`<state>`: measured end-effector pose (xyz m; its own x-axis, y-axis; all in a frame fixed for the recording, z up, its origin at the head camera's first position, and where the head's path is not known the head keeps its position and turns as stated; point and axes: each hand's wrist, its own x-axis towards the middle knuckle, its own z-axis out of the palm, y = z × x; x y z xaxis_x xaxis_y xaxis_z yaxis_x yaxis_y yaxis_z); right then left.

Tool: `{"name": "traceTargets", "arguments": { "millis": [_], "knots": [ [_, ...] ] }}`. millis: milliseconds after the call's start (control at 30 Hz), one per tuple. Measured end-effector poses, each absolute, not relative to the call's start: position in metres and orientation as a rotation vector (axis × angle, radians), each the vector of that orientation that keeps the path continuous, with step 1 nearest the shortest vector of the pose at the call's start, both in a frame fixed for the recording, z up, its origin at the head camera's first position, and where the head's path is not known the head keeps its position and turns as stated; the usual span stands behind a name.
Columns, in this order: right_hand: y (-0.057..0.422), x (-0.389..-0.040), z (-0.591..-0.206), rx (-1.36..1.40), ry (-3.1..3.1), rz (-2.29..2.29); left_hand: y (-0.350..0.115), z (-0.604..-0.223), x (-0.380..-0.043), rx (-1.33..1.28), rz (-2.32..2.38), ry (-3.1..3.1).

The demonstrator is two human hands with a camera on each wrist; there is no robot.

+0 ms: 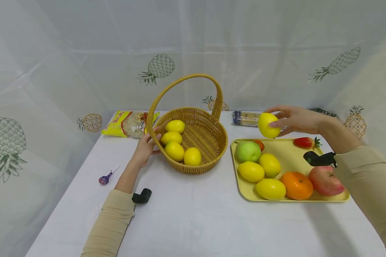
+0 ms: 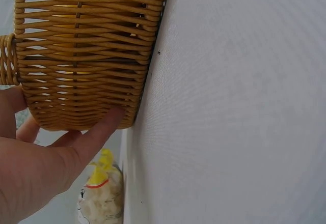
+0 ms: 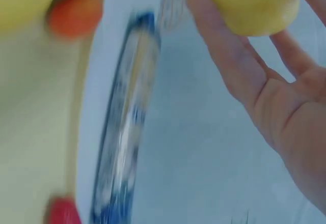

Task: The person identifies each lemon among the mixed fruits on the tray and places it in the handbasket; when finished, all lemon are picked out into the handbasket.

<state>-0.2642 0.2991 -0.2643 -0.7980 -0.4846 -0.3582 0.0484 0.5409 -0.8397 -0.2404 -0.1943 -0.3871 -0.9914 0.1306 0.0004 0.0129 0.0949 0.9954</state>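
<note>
My right hand (image 1: pixel 297 119) holds a yellow lemon (image 1: pixel 267 125) between thumb and fingers, above the back edge of the yellow tray (image 1: pixel 292 201). The same lemon (image 3: pixel 249 5) shows at the top of the right wrist view. My left hand (image 1: pixel 143 151) grips the left side of a wicker basket (image 1: pixel 223 142), by the foot of its tall handle. In the left wrist view one digit lies along the basket's woven wall (image 2: pixel 86 81). Several lemons (image 1: pixel 173 151) lie inside the basket, toward its left and front.
The tray bears a green apple (image 1: pixel 248 151), several lemons (image 1: pixel 271 189), an orange (image 1: pixel 297 185), a red apple (image 1: pixel 325 180) and a strawberry (image 1: pixel 303 142). Behind it lies a clear-wrapped package (image 1: pixel 246 118). A yellow bag (image 1: pixel 128 124) and a lollipop (image 1: pixel 105 178) are on the left.
</note>
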Motion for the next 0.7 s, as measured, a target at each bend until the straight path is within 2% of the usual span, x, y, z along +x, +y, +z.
{"name": "traceTargets", "arguments": {
  "millis": [433,700],
  "knots": [
    [0.166,-0.287,-0.280,-0.448,2.003,-1.313,-0.194,-0.385,-0.240,0.140,2.058,2.241],
    [0.104,-0.295,-0.311,-0.352,1.989,-1.389,-0.193,-0.384,-0.239,0.123,2.058,2.244]
  ]
}}
